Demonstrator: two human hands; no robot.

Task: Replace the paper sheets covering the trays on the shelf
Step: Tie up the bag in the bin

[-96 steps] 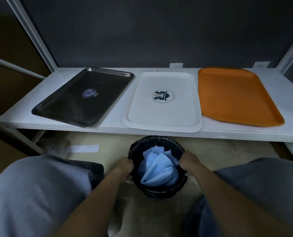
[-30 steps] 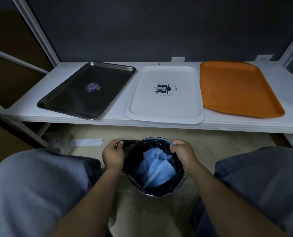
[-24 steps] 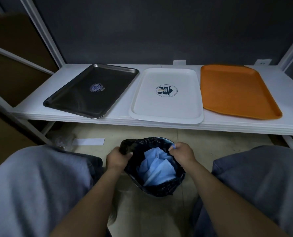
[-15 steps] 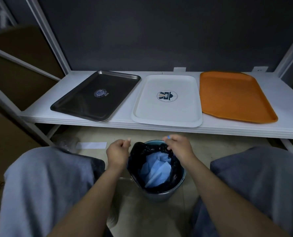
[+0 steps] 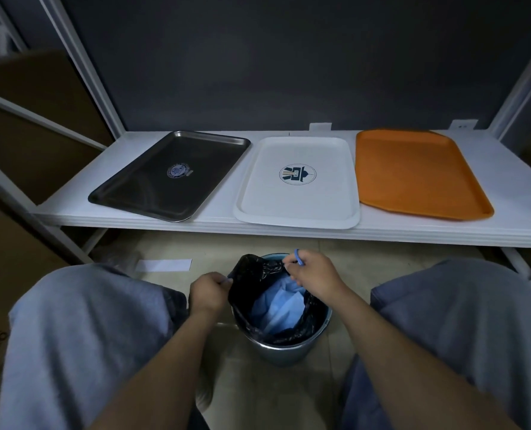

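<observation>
Black plastic bin liner (image 5: pixel 252 274) in a round metal bucket (image 5: pixel 289 352) on the floor, near centre, stuffed with crumpled blue paper sheets (image 5: pixel 276 308). Left hand (image 5: pixel 208 293) curled, pinching the liner's left edge; right hand (image 5: pixel 314 274) curled on its far edge, blue drawstring loop (image 5: pixel 298 257) over one finger. On the far white shelf (image 5: pixel 413 231): dark steel tray (image 5: pixel 171 187) left, white logo-printed tray (image 5: pixel 298 203) middle, orange plastic tray (image 5: pixel 416 175) right.
</observation>
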